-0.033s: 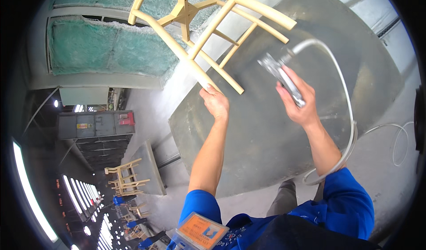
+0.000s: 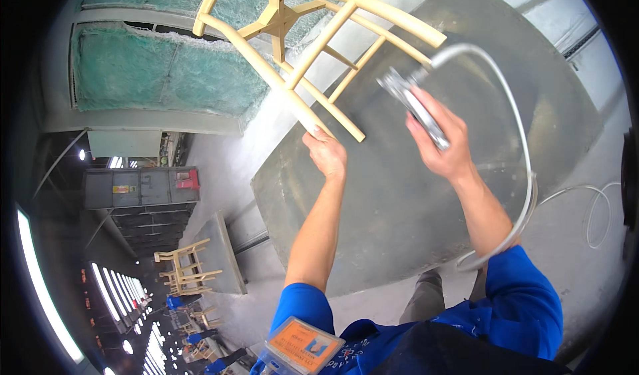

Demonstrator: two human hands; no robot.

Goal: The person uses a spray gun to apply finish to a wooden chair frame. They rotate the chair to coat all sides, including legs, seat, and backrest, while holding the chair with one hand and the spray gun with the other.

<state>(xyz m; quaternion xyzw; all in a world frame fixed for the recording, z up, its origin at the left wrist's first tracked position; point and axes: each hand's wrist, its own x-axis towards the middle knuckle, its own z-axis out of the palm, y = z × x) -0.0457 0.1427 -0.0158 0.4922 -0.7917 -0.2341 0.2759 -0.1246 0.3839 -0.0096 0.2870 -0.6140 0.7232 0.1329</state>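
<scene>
A pale wooden chair frame (image 2: 265, 72), without a seat, lies tilted over the far left part of a grey tabletop (image 2: 386, 215). My left hand (image 2: 326, 154) is closed around the near end of one of its legs. In my right hand (image 2: 447, 138) is a silver spray gun (image 2: 421, 114), blurred by motion, its head pointing up and left toward the chair frame, apart from it. A whitish hose (image 2: 516, 112) runs from the gun, loops past my right forearm and trails off to the right. My right fingers wrap the handle; the trigger cannot be made out.
Green filter matting (image 2: 166, 68) covers the wall at the far left. Below it stands a grey metal cabinet (image 2: 150, 187). Another wooden chair frame (image 2: 186, 268) sits by a smaller grey board (image 2: 225, 252) at the lower left. Loose hose (image 2: 589, 222) lies on the floor at right.
My right hand and the spray gun have shifted slightly left and up, nearer the chair frame. My left hand keeps its hold on the leg, which has moved very little.
</scene>
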